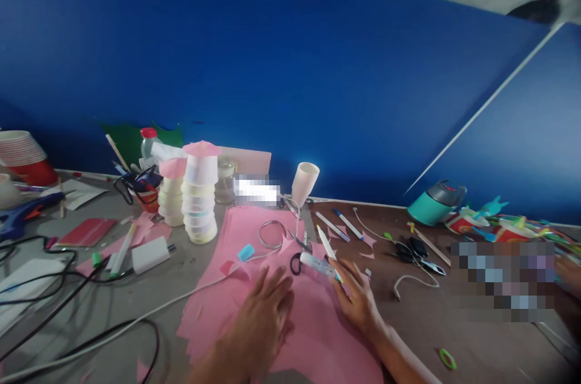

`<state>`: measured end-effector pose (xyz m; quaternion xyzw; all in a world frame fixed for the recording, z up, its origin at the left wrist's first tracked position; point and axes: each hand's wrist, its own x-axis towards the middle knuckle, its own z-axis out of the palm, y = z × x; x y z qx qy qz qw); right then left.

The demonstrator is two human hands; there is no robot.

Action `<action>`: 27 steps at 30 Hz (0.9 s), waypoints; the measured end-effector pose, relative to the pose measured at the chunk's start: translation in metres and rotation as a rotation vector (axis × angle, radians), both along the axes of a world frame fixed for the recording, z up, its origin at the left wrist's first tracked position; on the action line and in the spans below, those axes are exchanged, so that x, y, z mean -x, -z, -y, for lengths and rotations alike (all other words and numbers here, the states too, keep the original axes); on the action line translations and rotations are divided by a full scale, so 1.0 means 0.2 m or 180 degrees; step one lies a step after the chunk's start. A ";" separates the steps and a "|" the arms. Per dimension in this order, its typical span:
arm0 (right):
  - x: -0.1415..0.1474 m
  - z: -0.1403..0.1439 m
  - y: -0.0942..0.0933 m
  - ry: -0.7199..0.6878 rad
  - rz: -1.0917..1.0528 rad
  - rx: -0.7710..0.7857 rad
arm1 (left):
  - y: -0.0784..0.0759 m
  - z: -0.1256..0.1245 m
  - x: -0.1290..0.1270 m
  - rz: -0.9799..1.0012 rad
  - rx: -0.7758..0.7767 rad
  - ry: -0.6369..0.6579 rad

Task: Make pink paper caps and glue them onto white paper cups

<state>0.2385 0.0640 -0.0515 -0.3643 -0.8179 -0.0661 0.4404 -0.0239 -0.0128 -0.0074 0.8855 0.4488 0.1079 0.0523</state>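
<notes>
Blue boards back the cluttered table point(454, 323), where the left hand point(265, 317) lies flat with fingers spread on pink paper point(313, 335); better to keep it pinned while the right hand point(358, 299), at two o'clock, pinches the marker point(318, 264).

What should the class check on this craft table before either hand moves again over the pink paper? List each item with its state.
1. Left hand flat on the pink paper: ok.
2. Right hand at the white marker; firm grip: cannot tell.
3. Marker capped: cannot tell.
4. Scissors beside the marker, blades shut: cannot tell.
5. White cable lying clear of both hands: ok.
6. Stacked cups upright behind the paper: ok.
</notes>
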 end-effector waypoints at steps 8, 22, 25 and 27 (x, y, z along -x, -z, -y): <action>0.04 0.04 -0.03 -0.0271 0.0022 0.0426 | -0.12 0.05 -0.04 -0.0133 0.1552 0.0096; 0.16 -0.09 -0.04 -0.0345 -0.0025 0.0717 | 0.03 0.03 -0.05 0.0115 0.1323 0.0439; 0.14 -0.07 -0.06 -0.0389 0.0144 0.0782 | 0.05 0.02 -0.04 0.0092 0.1226 0.0476; 0.11 -0.08 -0.07 -0.0465 0.0245 0.0772 | 0.08 0.02 -0.04 0.0071 0.1104 0.0497</action>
